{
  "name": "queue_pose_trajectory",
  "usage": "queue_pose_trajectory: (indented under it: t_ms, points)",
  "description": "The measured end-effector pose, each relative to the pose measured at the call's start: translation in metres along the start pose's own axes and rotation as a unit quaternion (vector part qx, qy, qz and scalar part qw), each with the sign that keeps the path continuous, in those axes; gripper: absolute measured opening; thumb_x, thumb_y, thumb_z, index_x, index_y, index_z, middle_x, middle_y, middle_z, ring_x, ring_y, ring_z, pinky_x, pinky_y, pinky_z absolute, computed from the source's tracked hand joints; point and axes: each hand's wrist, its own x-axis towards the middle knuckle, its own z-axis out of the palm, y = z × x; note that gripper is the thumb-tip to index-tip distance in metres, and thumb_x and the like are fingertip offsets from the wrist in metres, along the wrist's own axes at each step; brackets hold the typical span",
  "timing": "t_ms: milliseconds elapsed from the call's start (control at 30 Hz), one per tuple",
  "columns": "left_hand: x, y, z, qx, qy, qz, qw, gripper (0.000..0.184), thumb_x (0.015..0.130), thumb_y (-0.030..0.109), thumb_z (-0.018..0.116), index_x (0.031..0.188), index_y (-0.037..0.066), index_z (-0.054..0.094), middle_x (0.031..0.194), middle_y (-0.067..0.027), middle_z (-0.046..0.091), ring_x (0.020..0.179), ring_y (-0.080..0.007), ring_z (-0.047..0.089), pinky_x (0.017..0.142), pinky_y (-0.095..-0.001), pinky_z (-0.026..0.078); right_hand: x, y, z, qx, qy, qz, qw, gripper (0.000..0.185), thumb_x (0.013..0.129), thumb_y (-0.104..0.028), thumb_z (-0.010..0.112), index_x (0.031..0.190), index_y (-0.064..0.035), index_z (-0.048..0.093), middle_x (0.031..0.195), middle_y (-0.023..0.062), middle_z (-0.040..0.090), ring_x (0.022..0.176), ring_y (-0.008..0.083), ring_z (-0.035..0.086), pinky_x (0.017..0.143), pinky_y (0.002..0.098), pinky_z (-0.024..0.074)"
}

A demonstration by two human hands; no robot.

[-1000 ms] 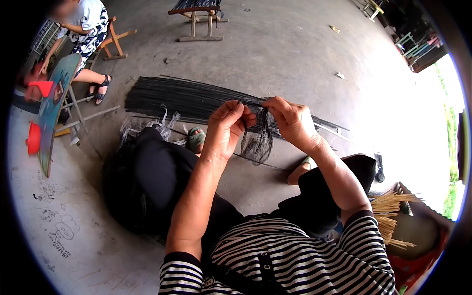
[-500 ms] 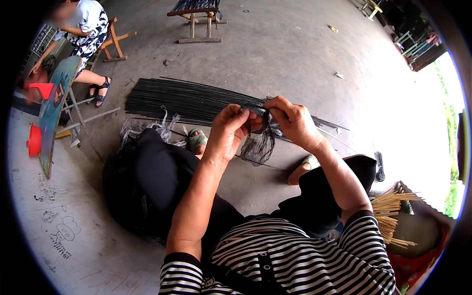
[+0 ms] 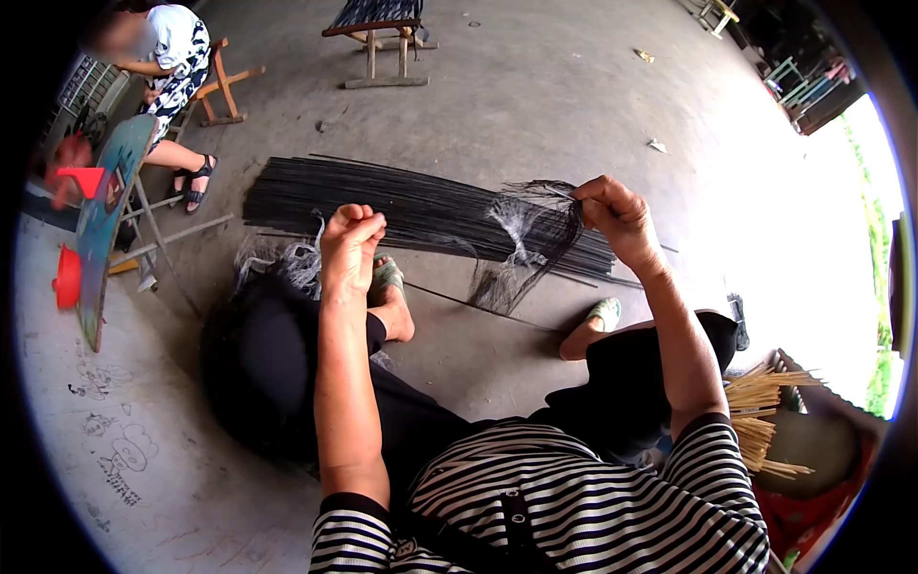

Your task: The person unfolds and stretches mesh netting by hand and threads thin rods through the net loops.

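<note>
Left hand: The left hand [image 3: 350,251] has parted from the right and now hangs apart from the netting, fingers curled in and pressed together; whether a fine strand lies between them cannot be told
Right hand: The right hand [image 3: 620,222] alone bears the netting's upper end, pinched between thumb and fingers
What the parting means: The gathered bunch opens into a wider, looser drape, a sign, it seems, that strands are being drawn out or separated rather than the work being done
Netting: Black netting [image 3: 502,285] dangles from the right grip in front of the strips, sheer and tangled, with stray threads fanning toward the left and a pale, wispy tuft [image 3: 517,225] near its middle; whether its lower edge touches the floor cannot be told
Strips: Long black strips [image 3: 325,196] lie side by side on the concrete floor [image 3: 535,105], beyond two green sandals [image 3: 605,310]
Nearby: Another person [image 3: 178,57] sits at far left, beside a tilted blue board [image 3: 120,191], while pale sticks [image 3: 751,411] bristle at lower right
</note>
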Motion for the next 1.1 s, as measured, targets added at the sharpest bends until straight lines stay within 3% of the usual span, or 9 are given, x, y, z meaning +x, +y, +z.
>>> queue_pose_trajectory:
  t_ms: [133, 267, 400, 433, 500, 633, 800, 1000, 1100]
  points:
    - [-0.001, -0.011, -0.010, -0.016, 0.059, -0.040, 0.997, 0.023, 0.078, -0.013, 0.061, 0.083, 0.009, 0.059, 0.084, -0.0047, 0.064, 0.075, -0.0157, 0.062, 0.066, -0.0256, 0.050, -0.003, -0.003, 0.000, 0.030, -0.014, 0.028, 0.999, 0.014, 0.091, 0.000, 0.052, 0.100, -0.0057, 0.062, 0.082, -0.0041, 0.056, 0.076, 0.0053, 0.049, 0.071, 0.0228, 0.0420]
    - [0.014, -0.022, -0.039, -0.068, 0.132, 0.053, 0.987, 0.022, 0.075, -0.013, 0.064, 0.083, 0.007, 0.061, 0.080, -0.0053, 0.064, 0.072, -0.0165, 0.062, 0.064, -0.0253, 0.050, -0.002, -0.001, 0.001, 0.065, -0.017, 0.042, 0.997, 0.015, 0.092, -0.001, 0.052, 0.102, -0.0064, 0.061, 0.089, -0.0030, 0.058, 0.084, 0.0059, 0.050, 0.077, 0.0239, 0.0426]
    - [0.009, -0.026, -0.017, -0.151, 0.157, 0.043, 0.975, 0.021, 0.075, -0.012, 0.064, 0.083, 0.007, 0.061, 0.079, -0.0055, 0.064, 0.072, -0.0168, 0.062, 0.063, -0.0247, 0.049, -0.001, -0.003, 0.012, 0.104, -0.022, -0.013, 0.994, 0.011, 0.095, -0.003, 0.049, 0.099, -0.0037, 0.060, 0.071, -0.0023, 0.049, 0.066, 0.0062, 0.044, 0.063, 0.0235, 0.0406]
    - [0.004, -0.027, -0.008, -0.119, 0.118, 0.049, 0.985, 0.012, 0.081, -0.002, 0.065, 0.088, 0.006, 0.060, 0.086, -0.0063, 0.065, 0.080, -0.0179, 0.062, 0.066, -0.0253, 0.049, -0.001, -0.007, 0.013, 0.090, -0.027, 0.001, 0.996, 0.012, 0.094, -0.002, 0.049, 0.101, -0.0037, 0.059, 0.077, -0.0015, 0.052, 0.072, 0.0065, 0.047, 0.067, 0.0240, 0.0420]
    - [-0.002, -0.038, 0.010, -0.283, -0.116, -0.138, 0.942, 0.017, 0.090, 0.020, 0.060, 0.098, 0.005, 0.060, 0.105, -0.0128, 0.063, 0.098, -0.0214, 0.058, 0.077, -0.0326, 0.048, -0.002, -0.015, 0.013, 0.061, -0.043, 0.030, 0.997, 0.016, 0.091, 0.000, 0.050, 0.104, -0.0036, 0.059, 0.088, 0.0000, 0.059, 0.083, 0.0071, 0.052, 0.076, 0.0250, 0.0448]
    - [-0.035, -0.059, 0.051, -0.034, -0.146, -0.256, 0.955, 0.038, 0.088, 0.044, 0.059, 0.105, 0.010, 0.059, 0.114, -0.0075, 0.061, 0.101, -0.0172, 0.055, 0.086, -0.0316, 0.039, 0.000, -0.022, 0.020, 0.042, -0.039, 0.019, 0.998, 0.014, 0.091, -0.001, 0.050, 0.102, -0.0027, 0.058, 0.082, 0.0013, 0.057, 0.075, 0.0089, 0.053, 0.070, 0.0259, 0.0463]
    - [-0.032, -0.074, 0.060, 0.084, -0.174, -0.052, 0.980, 0.021, 0.087, 0.027, 0.065, 0.104, 0.013, 0.063, 0.100, -0.0037, 0.067, 0.094, -0.0148, 0.061, 0.085, -0.0272, 0.042, 0.001, -0.016, 0.024, 0.011, 0.000, 0.011, 1.000, 0.014, 0.090, -0.002, 0.052, 0.102, -0.0037, 0.059, 0.077, 0.0018, 0.058, 0.071, 0.0097, 0.054, 0.068, 0.0252, 0.0470]
    - [-0.034, -0.033, 0.100, -0.015, -0.156, -0.067, 0.985, 0.014, 0.091, 0.024, 0.059, 0.094, 0.010, 0.061, 0.091, -0.0108, 0.069, 0.073, -0.0189, 0.066, 0.063, -0.0273, 0.050, -0.004, -0.027, 0.032, -0.181, -0.014, -0.019, 0.983, 0.022, 0.086, -0.002, 0.056, 0.106, -0.0097, 0.060, 0.076, 0.0092, 0.064, 0.071, 0.0195, 0.065, 0.066, 0.0288, 0.0524]
    - [-0.031, -0.034, 0.104, -0.034, -0.134, -0.078, 0.987, 0.013, 0.092, 0.022, 0.058, 0.094, 0.009, 0.060, 0.090, -0.0113, 0.069, 0.068, -0.0181, 0.065, 0.058, -0.0266, 0.048, -0.002, -0.029, 0.037, -0.236, -0.011, -0.124, 0.964, 0.024, 0.085, -0.003, 0.058, 0.107, -0.0103, 0.060, 0.080, 0.0105, 0.065, 0.074, 0.0254, 0.067, 0.062, 0.0314, 0.0547]
